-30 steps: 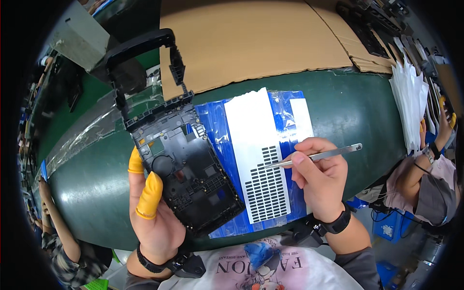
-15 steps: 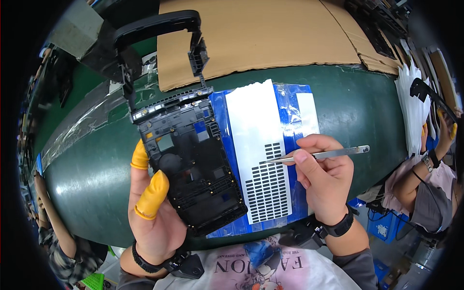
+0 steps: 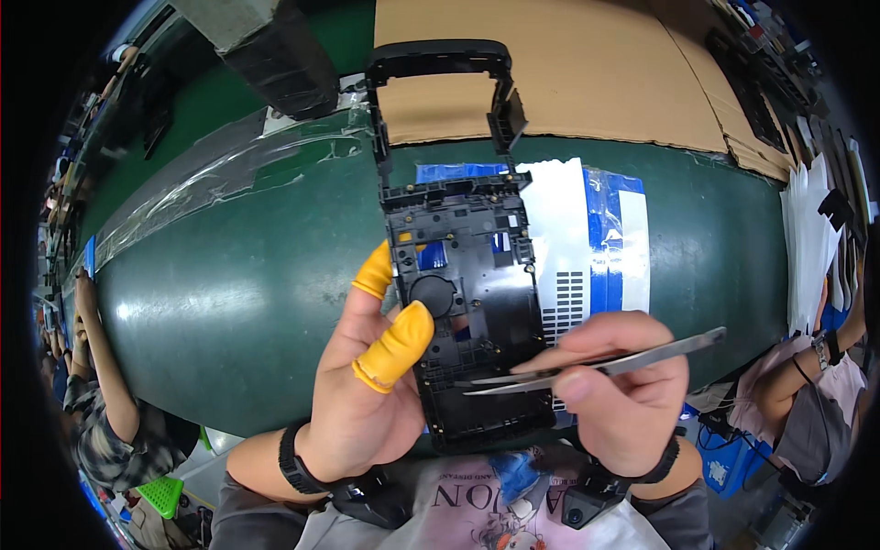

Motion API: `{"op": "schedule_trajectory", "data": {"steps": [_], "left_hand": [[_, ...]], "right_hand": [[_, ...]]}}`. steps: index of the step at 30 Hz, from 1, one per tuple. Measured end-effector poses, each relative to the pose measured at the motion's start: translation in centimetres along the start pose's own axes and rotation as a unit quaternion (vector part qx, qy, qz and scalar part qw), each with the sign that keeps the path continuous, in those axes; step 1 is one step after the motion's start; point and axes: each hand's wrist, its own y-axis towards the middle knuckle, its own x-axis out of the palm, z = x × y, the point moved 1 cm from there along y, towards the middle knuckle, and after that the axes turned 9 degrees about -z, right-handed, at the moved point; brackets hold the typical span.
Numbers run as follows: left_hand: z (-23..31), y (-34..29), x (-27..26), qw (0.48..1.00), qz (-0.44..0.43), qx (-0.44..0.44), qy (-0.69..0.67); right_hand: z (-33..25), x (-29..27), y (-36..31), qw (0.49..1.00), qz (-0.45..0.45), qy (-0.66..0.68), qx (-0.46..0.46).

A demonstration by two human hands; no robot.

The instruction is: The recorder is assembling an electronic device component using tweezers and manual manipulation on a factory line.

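Note:
My left hand (image 3: pixel 357 412), with yellow finger cots on its thumb and a finger, grips a black plastic housing (image 3: pixel 500 302) by its left side. The housing has an open loop-shaped frame at its far end and small brass-coloured inserts. In my right hand (image 3: pixel 632 394) is a pair of metal tweezers (image 3: pixel 665 353), its tips over the lower part of the housing. Whether the tips hold anything is too small to tell. Partly behind the housing lies a white sheet of small black rectangular stickers (image 3: pixel 559 220), on a blue taped pad (image 3: pixel 602 220).
A green tabletop (image 3: pixel 229 275) spreads beneath. Brown cardboard (image 3: pixel 587 82) lies at the far side, beside a dark block (image 3: pixel 284 69) on the far left. White sheets (image 3: pixel 808 247) stand at the right. Co-workers' arms show at the left (image 3: pixel 115 367) and right (image 3: pixel 797 362).
The tweezers have left the sticker sheet and are now over the housing's lower part. The housing has come right and covers more of the sheet. The whole view has shifted too.

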Motion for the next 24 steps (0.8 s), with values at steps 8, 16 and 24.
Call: {"op": "schedule_trajectory", "data": {"steps": [8, 16, 24], "left_hand": [[0.04, -0.24, 0.11, 0.999, -0.029, 0.019, -0.014], [0.24, -0.18, -0.27, 0.997, -0.069, 0.021, -0.018], [0.05, -0.2, -0.08, 1.0, -0.017, 0.022, -0.01]], "right_hand": [[1.01, 0.36, -0.03, 1.0, 0.011, 0.006, 0.013], [1.14, 0.41, 0.07, 1.0, 0.011, 0.02, 0.02], [1.11, 0.31, 0.12, 0.999, 0.013, 0.014, 0.032]]}}
